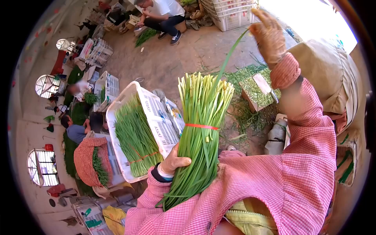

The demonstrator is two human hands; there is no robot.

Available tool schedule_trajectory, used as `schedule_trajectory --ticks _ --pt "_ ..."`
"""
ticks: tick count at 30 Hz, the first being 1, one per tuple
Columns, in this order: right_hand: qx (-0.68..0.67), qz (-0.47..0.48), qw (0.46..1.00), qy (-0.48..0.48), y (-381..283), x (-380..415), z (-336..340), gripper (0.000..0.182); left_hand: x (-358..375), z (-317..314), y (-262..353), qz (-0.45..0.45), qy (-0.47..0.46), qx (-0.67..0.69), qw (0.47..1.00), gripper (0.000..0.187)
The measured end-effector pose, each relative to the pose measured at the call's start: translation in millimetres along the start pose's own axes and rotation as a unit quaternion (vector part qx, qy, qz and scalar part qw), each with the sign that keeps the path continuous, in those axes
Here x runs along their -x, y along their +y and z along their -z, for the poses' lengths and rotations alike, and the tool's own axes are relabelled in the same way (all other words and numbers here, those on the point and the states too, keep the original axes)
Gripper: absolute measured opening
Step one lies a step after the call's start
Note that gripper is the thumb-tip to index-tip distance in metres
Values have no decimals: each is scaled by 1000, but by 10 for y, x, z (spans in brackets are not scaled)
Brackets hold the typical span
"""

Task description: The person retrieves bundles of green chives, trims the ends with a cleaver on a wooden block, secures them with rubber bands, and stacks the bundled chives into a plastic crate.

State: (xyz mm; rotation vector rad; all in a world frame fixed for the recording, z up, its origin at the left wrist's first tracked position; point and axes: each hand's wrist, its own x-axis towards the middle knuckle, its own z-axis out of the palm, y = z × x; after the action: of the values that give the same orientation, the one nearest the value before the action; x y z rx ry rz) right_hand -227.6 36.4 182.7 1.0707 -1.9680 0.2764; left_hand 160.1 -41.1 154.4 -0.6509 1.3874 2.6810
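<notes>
A thick bundle of long green stalks [201,105], cut ends up and leaves hanging down, is circled by a red band [201,126]. My left hand [172,160] is wrapped round its lower leafy part from the left. Raised at the upper right, my gloved right hand [270,37] pinches the tip of one long green leaf [234,49], which slants down to the top of the bundle. Left of the bundle, a white plastic crate [158,117] holds more banded green stalks [135,133].
A wooden block [256,92] with trimmings and a pale blade stands on the littered floor to the right. Stacked white crates [231,13] are at the top. A person [164,17] sits at the top; others work at the left. A large beige sack [327,74] bulges at the right.
</notes>
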Motion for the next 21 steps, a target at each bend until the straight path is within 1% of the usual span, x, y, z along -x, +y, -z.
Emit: schedule_trajectory --ticks 1,2,3,4,5,6,7,8,9,11,12,14,16,17,18,19,20,21 --pt "47 -99 994 18 323 72 -179 20 38 75 -19 -2 -2 -2 1000 78" --pt "17 -220 951 -217 540 156 -73 22 70 191 -67 -4 1 -1 1000 77" --pt "-15 -324 840 -435 618 190 92 23 106 295 -94 -9 4 0 1000 75" --pt "-63 -290 903 -311 375 357 214 24 125 351 -103 -42 -2 10 999 71" --pt "-109 -247 945 -184 42 609 398 24 140 425 -89 -48 -2 10 999 71" --pt "-374 -253 884 -121 -406 737 699 28 163 493 -92 -55 7 9 998 70" --pt "-502 -229 820 -153 -883 774 1041 28 222 568 -91 -59 18 8 998 69" --pt "-584 -227 750 -211 -1283 832 1340 25 280 610 -45 -53 36 3 998 69" --pt "-636 -177 719 -215 -1638 915 1448 30 353 622 4 -51 33 1 998 69" --pt "-646 -103 733 -188 -2191 961 1510 30 482 652 112 -92 76 -42 992 69" --pt "-644 -102 735 -184 -2351 976 1480 30 571 716 130 -122 93 -61 986 67" --pt "-546 -27 825 -144 -2642 967 1462 22 776 871 165 -125 103 -70 984 67" --pt "-533 -12 833 -148 -2830 934 1513 14 979 1054 155 -123 118 -71 983 67" --pt "-497 -61 854 -144 -2832 928 1505 12 1092 1141 178 -126 117 -69 983 67" --pt "-440 -153 885 -20 -2772 891 1359 10 1209 1210 208 -130 123 -87 980 67" --pt "-370 -218 903 -16 -2503 957 1069 13 1342 1280 223 -130 129 -106 977 67" --pt "-323 -295 896 -82 -2364 962 1113 16 1442 1343 232 -132 132 -93 978 71" --pt "-326 -323 883 -101 -2427 943 1251 19 1550 1389 251 -125 126 -94 980 71"
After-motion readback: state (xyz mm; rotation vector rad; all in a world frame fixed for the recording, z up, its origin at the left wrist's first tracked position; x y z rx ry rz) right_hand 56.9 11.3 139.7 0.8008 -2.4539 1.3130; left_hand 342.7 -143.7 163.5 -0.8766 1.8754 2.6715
